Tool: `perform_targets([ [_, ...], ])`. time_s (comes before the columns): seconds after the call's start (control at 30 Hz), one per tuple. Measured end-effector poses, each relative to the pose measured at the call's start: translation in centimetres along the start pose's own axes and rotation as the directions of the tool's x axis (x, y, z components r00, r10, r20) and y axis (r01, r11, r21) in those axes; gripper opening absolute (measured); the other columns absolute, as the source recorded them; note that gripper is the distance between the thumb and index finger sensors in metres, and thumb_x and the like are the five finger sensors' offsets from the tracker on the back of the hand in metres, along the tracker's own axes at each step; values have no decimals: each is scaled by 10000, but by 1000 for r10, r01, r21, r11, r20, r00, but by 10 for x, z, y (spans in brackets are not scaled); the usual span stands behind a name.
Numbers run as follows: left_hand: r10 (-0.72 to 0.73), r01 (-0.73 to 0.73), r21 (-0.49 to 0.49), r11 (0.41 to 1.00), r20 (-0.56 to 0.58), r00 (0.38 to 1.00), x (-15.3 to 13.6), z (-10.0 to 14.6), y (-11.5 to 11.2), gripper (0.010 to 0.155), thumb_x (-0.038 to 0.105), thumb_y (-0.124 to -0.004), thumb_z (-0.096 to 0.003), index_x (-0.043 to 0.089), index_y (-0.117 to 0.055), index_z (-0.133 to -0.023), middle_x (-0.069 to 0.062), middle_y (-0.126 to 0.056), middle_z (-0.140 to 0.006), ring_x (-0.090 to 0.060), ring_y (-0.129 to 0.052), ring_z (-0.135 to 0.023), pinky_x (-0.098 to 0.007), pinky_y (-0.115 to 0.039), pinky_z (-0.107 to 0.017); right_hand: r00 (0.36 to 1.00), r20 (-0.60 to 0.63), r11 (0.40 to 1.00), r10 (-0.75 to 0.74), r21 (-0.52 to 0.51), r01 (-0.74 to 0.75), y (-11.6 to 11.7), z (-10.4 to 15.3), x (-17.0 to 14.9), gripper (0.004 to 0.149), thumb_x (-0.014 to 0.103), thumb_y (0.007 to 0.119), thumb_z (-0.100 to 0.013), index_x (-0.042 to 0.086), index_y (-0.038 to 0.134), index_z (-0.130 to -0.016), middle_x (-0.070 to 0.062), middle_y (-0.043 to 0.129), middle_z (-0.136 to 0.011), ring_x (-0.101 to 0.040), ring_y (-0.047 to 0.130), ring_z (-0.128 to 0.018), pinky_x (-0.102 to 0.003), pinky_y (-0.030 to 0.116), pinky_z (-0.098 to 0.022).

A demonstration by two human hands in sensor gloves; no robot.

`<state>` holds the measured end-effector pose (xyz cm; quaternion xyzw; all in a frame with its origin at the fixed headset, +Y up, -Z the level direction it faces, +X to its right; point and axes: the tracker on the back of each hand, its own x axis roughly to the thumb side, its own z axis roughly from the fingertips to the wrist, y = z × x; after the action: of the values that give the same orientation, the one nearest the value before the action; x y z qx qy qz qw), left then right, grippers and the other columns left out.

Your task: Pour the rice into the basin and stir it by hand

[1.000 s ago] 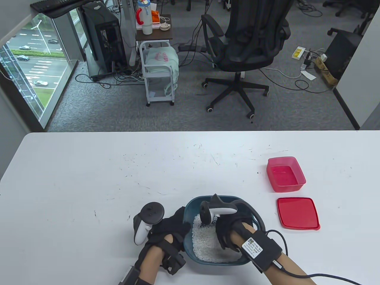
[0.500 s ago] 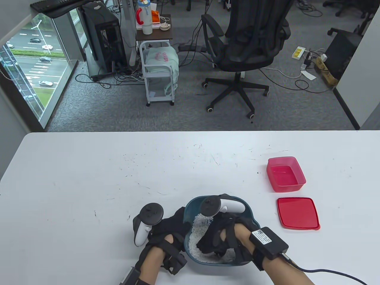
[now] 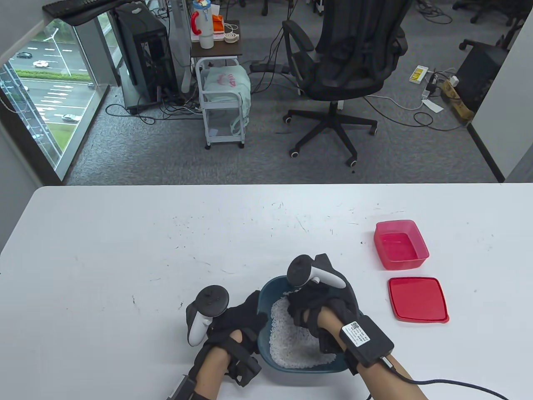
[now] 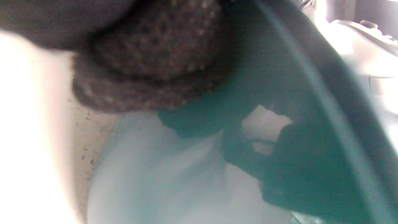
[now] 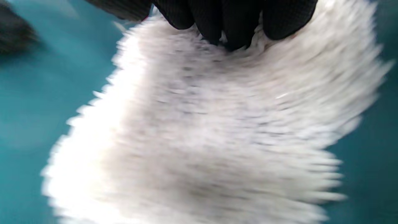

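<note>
A teal basin [image 3: 263, 296] stands near the table's front edge with white rice [image 3: 291, 343] heaped inside. My right hand [image 3: 310, 307] is inside the basin at its far side, palm down, fingers reaching into the rice. In the right wrist view its black fingertips [image 5: 230, 21] dip into the blurred rice [image 5: 202, 130] over the teal basin floor [image 5: 28, 93]. My left hand [image 3: 245, 317] grips the basin's left rim. In the left wrist view a gloved finger [image 4: 155, 59] lies against the basin wall [image 4: 273, 71].
An empty pink-red container [image 3: 400, 244] stands on the white table [image 3: 125, 250] to the right of the basin, its red lid [image 3: 417, 299] flat in front of it. An office chair [image 3: 345, 62] and a cart [image 3: 222, 104] stand on the floor beyond the far edge.
My right hand has swept through the rice from the basin's near side to its far side, and more rice now shows. The left hand has kept its hold on the rim.
</note>
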<state>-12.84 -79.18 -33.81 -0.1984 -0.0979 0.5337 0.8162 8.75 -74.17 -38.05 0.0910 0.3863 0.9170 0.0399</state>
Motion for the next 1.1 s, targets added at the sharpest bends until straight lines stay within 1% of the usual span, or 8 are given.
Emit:
perform_targets([
  [0.1,-6,6,11,1000,-5,1000,0,0,0,715,255,-798,-497,-11,-490,-1085,-350,-714,-984,-180,-1082,-76,-279,-963,11,986,-68,985,150,94,-143,11,8,-1,615,354,736,-378,20,736,-894,-314,796,-829,-488,896,-640,-560,786,-415],
  [0.3,2,-1,25,1000,-14,1000,0,1,0,710,250,-801,-494,-18,-502,-1079,-349,-723,-978,-182,-1085,-69,-278,-967,18,987,86,935,132,319,-153,38,17,14,606,361,779,-330,-67,885,-745,-355,980,-609,-483,1056,-363,-551,874,-222],
  [0.43,-5,6,34,999,-16,1000,1,2,-1,709,251,-806,-492,-22,-512,-1076,-350,-733,-972,-184,-1085,-61,-280,-966,24,932,335,916,-138,400,-9,42,16,25,612,360,783,-326,-24,866,-795,-327,952,-694,-514,1016,-450,-578,852,-289],
  [0.57,-5,5,34,999,-14,1000,0,3,-1,710,256,-805,-494,-21,-510,-1077,-350,-730,-974,-187,-1081,-62,-282,-963,23,828,394,847,-399,504,168,40,7,28,639,347,775,-340,23,732,-890,-274,782,-891,-516,851,-728,-637,739,-469],
  [0.67,-3,3,26,1000,-8,1000,0,3,-1,708,255,-804,-495,-17,-509,-1079,-350,-725,-978,-190,-1081,-66,-286,-962,20,813,360,845,-457,462,270,28,-2,26,656,352,751,-364,47,630,-932,-255,671,-949,-490,737,-817,-640,671,-525],
  [0.87,-25,25,29,999,0,1000,2,4,-1,708,254,-807,-493,-11,-515,-1081,-349,-731,-977,-184,-1082,-66,-287,-960,20,890,259,925,-376,160,344,1,-11,17,642,356,720,-392,97,572,-961,-205,584,-986,-453,642,-874,-641,601,-564],
  [0.97,-17,17,28,999,-1,1000,1,4,-1,706,254,-808,-493,-11,-520,-1080,-348,-734,-975,-183,-1082,-67,-286,-961,19,971,152,983,-185,15,185,-3,-6,15,620,354,727,-390,71,659,-938,-229,717,-926,-465,772,-797,-641,672,-516],
  [1.1,-22,22,34,999,-2,1000,1,4,-1,705,257,-808,-493,-9,-520,-1079,-345,-737,-973,-176,-1083,-66,-280,-963,21,996,-60,997,72,21,-71,0,-1,9,617,356,732,-382,53,700,-919,-258,789,-872,-477,857,-719,-604,749,-459],
])
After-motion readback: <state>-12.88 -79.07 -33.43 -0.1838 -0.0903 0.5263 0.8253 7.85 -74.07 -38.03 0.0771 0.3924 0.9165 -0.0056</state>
